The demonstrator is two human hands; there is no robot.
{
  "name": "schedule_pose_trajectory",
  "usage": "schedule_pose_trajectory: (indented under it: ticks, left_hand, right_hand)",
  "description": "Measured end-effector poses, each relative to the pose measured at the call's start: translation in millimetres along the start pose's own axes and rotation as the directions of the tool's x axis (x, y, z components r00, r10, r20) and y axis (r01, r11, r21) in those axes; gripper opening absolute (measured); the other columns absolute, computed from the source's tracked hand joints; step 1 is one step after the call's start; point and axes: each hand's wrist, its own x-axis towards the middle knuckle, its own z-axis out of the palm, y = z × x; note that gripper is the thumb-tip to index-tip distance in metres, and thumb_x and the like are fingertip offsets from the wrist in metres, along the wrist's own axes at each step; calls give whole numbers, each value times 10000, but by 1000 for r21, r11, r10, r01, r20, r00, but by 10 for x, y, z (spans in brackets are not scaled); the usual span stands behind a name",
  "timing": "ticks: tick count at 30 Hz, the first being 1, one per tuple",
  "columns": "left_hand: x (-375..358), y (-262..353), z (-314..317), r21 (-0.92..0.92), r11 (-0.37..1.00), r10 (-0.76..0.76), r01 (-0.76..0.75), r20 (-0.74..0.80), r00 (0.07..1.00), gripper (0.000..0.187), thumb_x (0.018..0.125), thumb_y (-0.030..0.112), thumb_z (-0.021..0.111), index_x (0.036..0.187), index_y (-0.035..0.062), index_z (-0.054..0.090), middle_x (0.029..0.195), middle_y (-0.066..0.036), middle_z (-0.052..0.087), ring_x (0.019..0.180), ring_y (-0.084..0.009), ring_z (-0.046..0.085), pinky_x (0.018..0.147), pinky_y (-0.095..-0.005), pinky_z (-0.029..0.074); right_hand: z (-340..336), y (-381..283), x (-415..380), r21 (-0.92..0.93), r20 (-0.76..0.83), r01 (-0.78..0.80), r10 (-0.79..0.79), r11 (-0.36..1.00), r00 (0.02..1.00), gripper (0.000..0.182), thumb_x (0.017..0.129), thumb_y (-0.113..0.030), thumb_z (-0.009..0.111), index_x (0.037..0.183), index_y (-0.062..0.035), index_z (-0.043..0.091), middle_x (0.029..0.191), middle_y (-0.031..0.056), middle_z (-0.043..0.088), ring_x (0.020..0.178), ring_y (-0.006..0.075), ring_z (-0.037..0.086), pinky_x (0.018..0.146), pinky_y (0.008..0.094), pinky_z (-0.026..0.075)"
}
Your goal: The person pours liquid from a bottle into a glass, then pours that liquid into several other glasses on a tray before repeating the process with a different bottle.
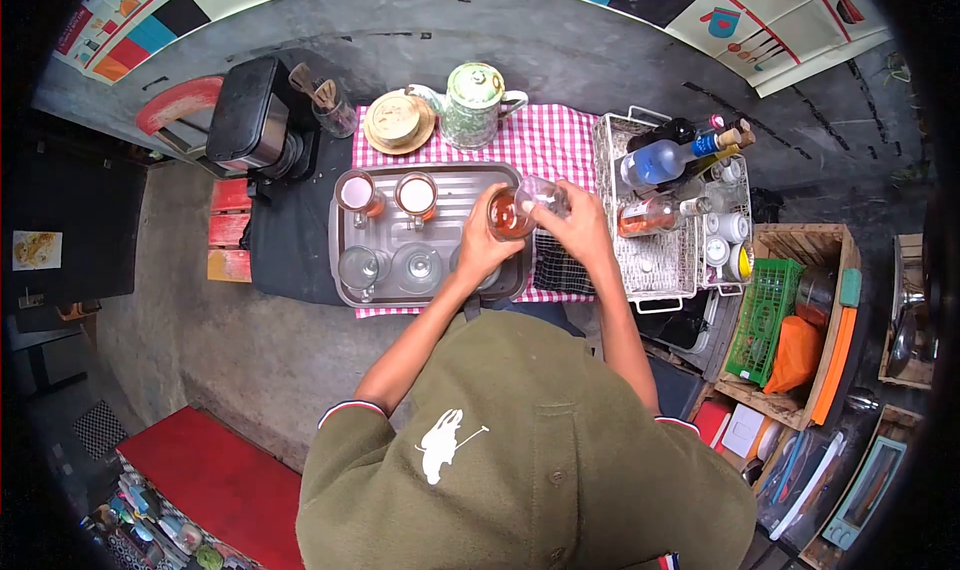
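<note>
My left hand [484, 242] holds a glass of amber tea [508, 215] over the right end of a steel tray [342, 268]. My right hand [578, 228] tips a clear empty-looking glass [543, 192] toward it; the two glasses touch. On the tray stand two filled glasses with pale tops [358, 194] [417, 195] at the back and two empty glasses [362, 267] [418, 267] in front.
A patterned teapot [474, 102] and a round wooden lid [397, 120] sit on the red checked cloth [556, 138]. A wire rack with bottles [668, 160] stands right of the tray. A black appliance [255, 115] stands to the left. Crates [800, 310] fill the right side.
</note>
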Motion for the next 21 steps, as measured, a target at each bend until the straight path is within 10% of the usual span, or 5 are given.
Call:
schedule_pose_trajectory:
  ticks: [21]
  left_hand:
    - [137,-12,-35,12,999,-51,52,-97,994,829,652,84,808,1364,42,387,1238,-187,600,1140,-308,625,981,-402,496]
  right_hand:
    - [209,304,-63,659,137,-59,-43,750,990,451,871,-251,774,1187,30,620,1004,32,676,880,79,628,786,248,508]
